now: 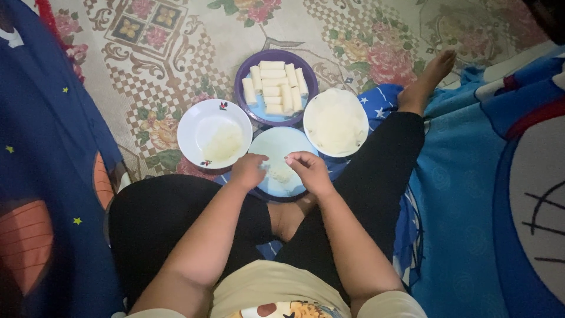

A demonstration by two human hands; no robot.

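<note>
The white bowl [215,141] looks glossy and smooth, like glazed ceramic. The purple plate [276,88] has a plastic sheen. The floral mat [176,65] is matt; the blue sheet [465,206] is soft cloth.

Pale wrapper on light-blue plate, under both hands.
Thin round wrapper [280,172] lies flat on plate [272,148], between left hand [247,171] and right hand [309,171]; fingertips of both touch it. Small pale lump at its centre.
</note>
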